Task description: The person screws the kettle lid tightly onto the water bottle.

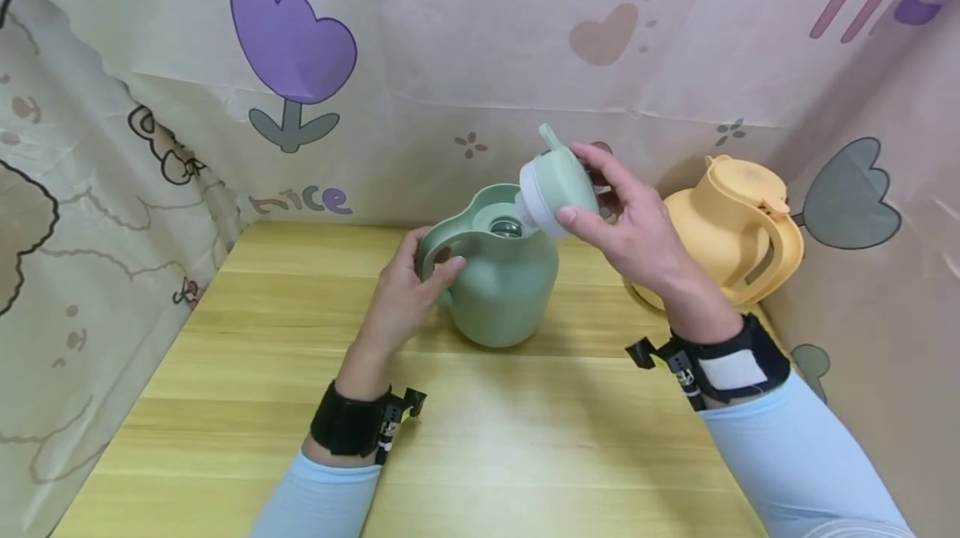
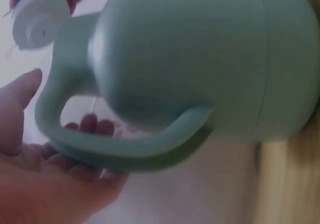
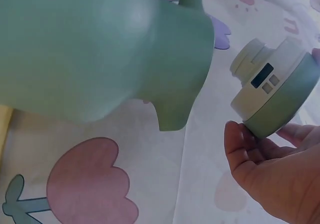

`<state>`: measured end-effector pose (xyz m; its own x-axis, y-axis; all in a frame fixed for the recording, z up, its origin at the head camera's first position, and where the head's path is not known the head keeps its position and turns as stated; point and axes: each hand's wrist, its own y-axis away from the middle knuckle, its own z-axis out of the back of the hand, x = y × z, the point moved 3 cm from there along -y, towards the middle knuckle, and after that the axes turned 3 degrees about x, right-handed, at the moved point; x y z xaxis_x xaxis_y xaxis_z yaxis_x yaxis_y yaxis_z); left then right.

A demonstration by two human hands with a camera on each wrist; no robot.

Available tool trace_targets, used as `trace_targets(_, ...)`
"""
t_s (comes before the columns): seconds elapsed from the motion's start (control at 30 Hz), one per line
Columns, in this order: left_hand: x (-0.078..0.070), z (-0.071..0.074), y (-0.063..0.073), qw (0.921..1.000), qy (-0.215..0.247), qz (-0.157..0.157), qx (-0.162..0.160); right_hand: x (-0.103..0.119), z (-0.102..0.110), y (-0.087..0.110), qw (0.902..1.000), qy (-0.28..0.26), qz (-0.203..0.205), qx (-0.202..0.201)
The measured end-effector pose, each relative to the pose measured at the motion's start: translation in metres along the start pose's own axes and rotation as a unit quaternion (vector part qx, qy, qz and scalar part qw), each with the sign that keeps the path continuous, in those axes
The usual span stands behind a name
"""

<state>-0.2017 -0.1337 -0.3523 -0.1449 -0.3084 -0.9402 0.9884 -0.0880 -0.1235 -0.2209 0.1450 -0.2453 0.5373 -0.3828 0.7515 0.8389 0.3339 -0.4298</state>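
Open room is found on the table point(image 1: 517, 455) in front of the green jug point(image 1: 506, 296). Its mouth point(image 1: 507, 227) is partly overhung by the tilted lid point(image 1: 564, 181) in the right hand point(image 1: 632, 225); its handle point(image 2: 130, 146) is taken by the left hand point(image 1: 408, 284). Passage is blocked by the yellow jug point(image 1: 708, 225) at right and the curtain point(image 1: 420, 104) behind.

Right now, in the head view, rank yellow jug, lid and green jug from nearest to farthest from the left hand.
1. Green jug: gripped at its left side by the left hand.
2. Lid: to the right, in the right hand.
3. Yellow jug: farthest right, beyond the right hand.
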Motion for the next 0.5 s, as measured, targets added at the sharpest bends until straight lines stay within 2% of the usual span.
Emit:
trace_targets(0.17, 0.002, -0.003, 0.0, 0.9999, 0.009, -0.008, 0.0, -0.003, -0.004, -0.012, 0.9983, 0.044, -0.026, 0.028)
trace_targets(0.33, 0.001, -0.006, 0.0, 0.9994, 0.032, -0.009, 0.009, -0.011, -0.006, -0.022, 0.996, 0.061, -0.051, 0.041)
trace_targets(0.5, 0.001, -0.013, 0.0, 0.9982, 0.058, -0.005, 0.016, -0.012, -0.011, -0.034, 0.9926, 0.089, -0.05, 0.065)
